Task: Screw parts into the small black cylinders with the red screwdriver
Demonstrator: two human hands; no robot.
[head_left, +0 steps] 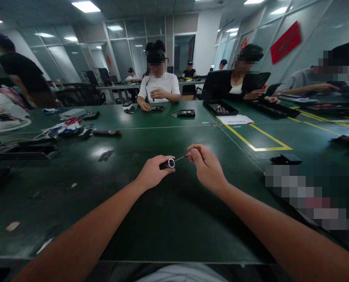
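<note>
A short dark cylinder (167,163) with a bright ring at its open end is gripped between the thumb and fingers of my left hand (152,172). My right hand (206,166) pinches a thin screwdriver (180,158) by its red handle. The metal shaft points left, and its tip is at or very near the ringed end of the cylinder; whether it touches is too small to tell. Both hands are above the green table (162,219), near its middle.
Left on the table lie a black pen-like tool (106,133), red-handled scissors (73,120) and cables. A black tray (220,107) and white paper (235,119) lie ahead right; a black box (286,159) is at right. Several people sit around.
</note>
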